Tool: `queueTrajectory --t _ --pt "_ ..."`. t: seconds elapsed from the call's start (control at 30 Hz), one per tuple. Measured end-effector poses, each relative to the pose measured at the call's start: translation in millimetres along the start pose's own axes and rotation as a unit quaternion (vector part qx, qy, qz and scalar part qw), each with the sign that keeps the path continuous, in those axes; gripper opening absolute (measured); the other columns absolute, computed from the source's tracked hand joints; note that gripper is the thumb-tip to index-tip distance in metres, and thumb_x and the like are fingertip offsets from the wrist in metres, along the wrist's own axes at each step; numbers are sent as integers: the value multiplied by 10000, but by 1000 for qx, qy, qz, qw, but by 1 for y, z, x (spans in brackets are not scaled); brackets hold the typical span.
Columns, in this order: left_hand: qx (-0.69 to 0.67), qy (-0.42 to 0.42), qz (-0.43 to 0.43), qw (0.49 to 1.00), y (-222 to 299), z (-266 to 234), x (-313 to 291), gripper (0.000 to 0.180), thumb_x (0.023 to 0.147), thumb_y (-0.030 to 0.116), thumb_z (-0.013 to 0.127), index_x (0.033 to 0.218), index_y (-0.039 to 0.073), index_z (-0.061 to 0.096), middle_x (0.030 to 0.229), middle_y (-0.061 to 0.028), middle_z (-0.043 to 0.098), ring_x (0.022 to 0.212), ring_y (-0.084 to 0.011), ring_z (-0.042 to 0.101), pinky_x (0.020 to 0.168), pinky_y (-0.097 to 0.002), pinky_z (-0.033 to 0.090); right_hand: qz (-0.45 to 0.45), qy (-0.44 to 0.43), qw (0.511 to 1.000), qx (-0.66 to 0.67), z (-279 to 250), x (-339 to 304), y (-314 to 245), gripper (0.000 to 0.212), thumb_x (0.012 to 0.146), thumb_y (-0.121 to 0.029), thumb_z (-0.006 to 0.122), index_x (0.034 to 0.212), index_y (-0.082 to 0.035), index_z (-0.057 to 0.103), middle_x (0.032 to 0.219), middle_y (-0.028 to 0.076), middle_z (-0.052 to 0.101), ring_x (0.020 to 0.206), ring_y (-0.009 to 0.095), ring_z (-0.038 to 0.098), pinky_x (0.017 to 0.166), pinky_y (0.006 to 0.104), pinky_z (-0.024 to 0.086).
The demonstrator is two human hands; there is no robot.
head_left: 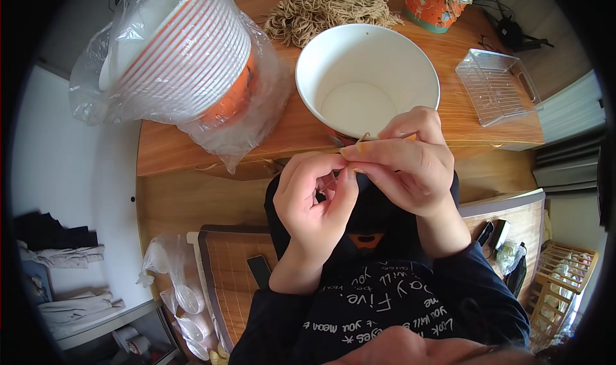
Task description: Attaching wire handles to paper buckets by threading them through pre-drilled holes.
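My left hand point(313, 201) and my right hand point(414, 163) meet fingertip to fingertip just in front of the white-lined paper bucket point(410, 63). A short end of tan cord point(364, 136) sticks up from the right hand's pinch. Both hands have thumb and fingers pressed together; the fingers hide most of the cord. The bucket stands at the desk's front edge, its open mouth toward me, with a small hole in the far wall near the rim. Behind it lies a loose heap of tan cords point(330, 12).
On the wooden desk point(301, 137), a stack of nested buckets point(186, 63) in a clear plastic bag leans at left. Another orange bucket stack point(433, 5) stands far right. A clear plastic tray point(497, 86) and a black corded device point(510, 34) are at right. A phone point(260, 272) lies lower left.
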State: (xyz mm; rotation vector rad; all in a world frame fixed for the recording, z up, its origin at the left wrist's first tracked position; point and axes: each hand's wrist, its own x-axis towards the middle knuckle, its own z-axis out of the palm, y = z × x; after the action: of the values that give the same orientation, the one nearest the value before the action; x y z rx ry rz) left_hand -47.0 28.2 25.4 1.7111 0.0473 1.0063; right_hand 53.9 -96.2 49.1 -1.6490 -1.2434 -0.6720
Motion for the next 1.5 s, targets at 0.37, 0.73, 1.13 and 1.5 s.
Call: queueTrajectory --t 0.37,0.73,1.13,1.5 --pt "-230 -9 -147 962 -3 2 -6 126 931 -54 653 1042 -35 596 980 -50 613 754 -46 546 635 -184 436 -61 37 997 -9 -6 -9 4 304 698 -128 831 979 -148 717 970 -63 758 842 139 569 741 272 411" --pt "-261 -10 -152 953 -1 6 -8 135 941 -48 642 1069 -49 599 1001 -61 613 840 -74 586 704 -201 476 -61 16 998 -31 -6 -6 -4 432 730 20 806 1072 -136 593 930 -32 768 870 170 536 740 292 423" --pt "59 10 59 996 1 2 -3 162 824 -80 710 968 -11 685 888 -90 674 707 -149 611 607 -251 476 8 40 999 3 3 -12 -1 391 644 -78 875 999 -123 719 921 -93 721 816 128 541 778 275 385" --pt "104 -8 46 993 6 0 -5 123 863 -18 695 981 0 665 921 -113 666 774 -237 628 684 -314 497 11 3 1000 16 -2 -8 -3 391 614 -66 879 974 -137 745 873 -86 680 814 129 540 772 275 388"
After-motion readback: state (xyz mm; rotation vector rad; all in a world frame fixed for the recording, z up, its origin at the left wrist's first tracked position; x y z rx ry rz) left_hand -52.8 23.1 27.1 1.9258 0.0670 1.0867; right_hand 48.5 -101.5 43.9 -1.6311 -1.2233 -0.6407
